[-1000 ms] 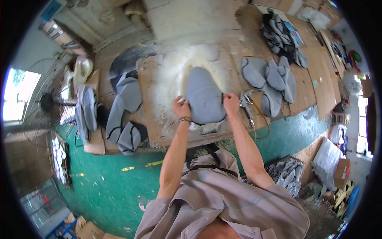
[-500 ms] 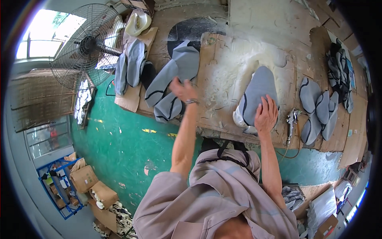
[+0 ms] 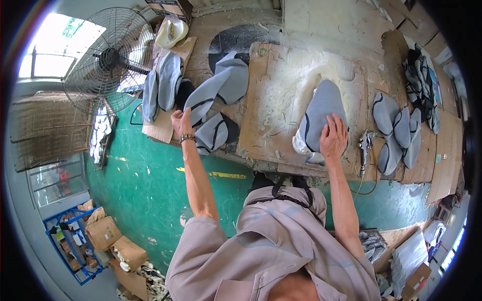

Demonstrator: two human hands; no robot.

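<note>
My right hand (image 3: 334, 138) lies with fingers stretched over a grey fabric piece (image 3: 324, 105), long and rounded with a black stripe, on a foam-crusted board. White material (image 3: 301, 141) shows along its left edge. To the left, my left hand (image 3: 182, 123) pinches the near end of another grey fabric piece (image 3: 203, 100) with black trim, whose end is lifted. That piece overlaps a further grey piece (image 3: 235, 83). Just right of my left hand lies a grey and black piece (image 3: 215, 133) at the table edge.
A spray gun (image 3: 365, 148) with a hose lies right of the board. Several grey pieces (image 3: 401, 128) are beyond it, and more (image 3: 169, 80) lie on cardboard at left. A large wire fan (image 3: 110, 59) stands far left. Green floor (image 3: 145, 175) runs below the table.
My left hand has moved left and down from above the grey pieces to one piece's near end, pulling that end up. My right hand stays on its piece.
</note>
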